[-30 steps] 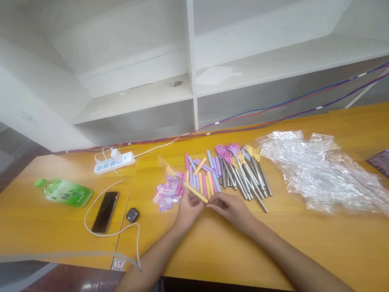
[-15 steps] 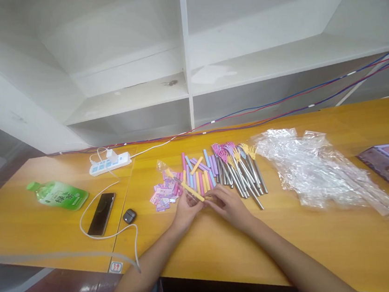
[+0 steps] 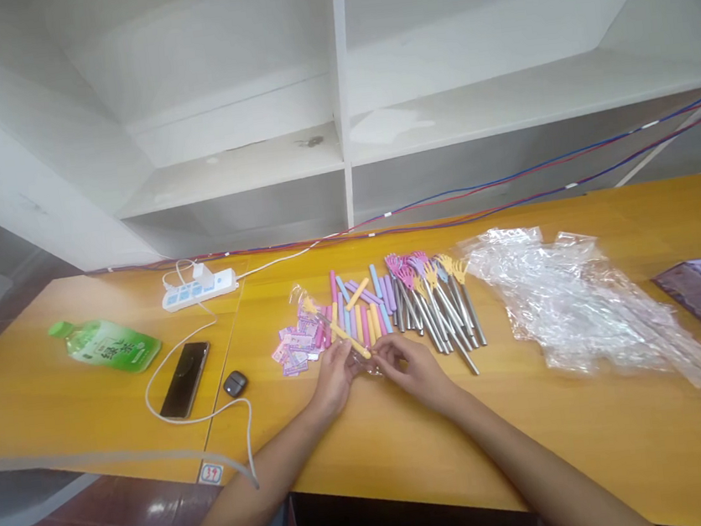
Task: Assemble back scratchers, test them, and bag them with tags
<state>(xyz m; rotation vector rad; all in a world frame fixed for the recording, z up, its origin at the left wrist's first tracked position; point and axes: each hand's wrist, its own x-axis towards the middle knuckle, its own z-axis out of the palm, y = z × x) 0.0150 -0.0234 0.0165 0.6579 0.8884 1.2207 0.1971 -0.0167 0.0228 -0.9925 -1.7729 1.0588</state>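
Bagged back scratcher (image 3: 339, 330) was held above the table (image 3: 383, 436).
Left hand (image 3: 333, 380) had fingers clamped on the yellow handle (image 3: 357, 345); right hand (image 3: 417, 371) had fingers pinched on the clear bag (image 3: 373, 370).

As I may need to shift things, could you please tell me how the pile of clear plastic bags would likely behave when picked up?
The clear plastic bags look thin and crinkled, so they would probably flop. Their glossy sheen suggests slipperiness, and since they overlap, several might come up together.
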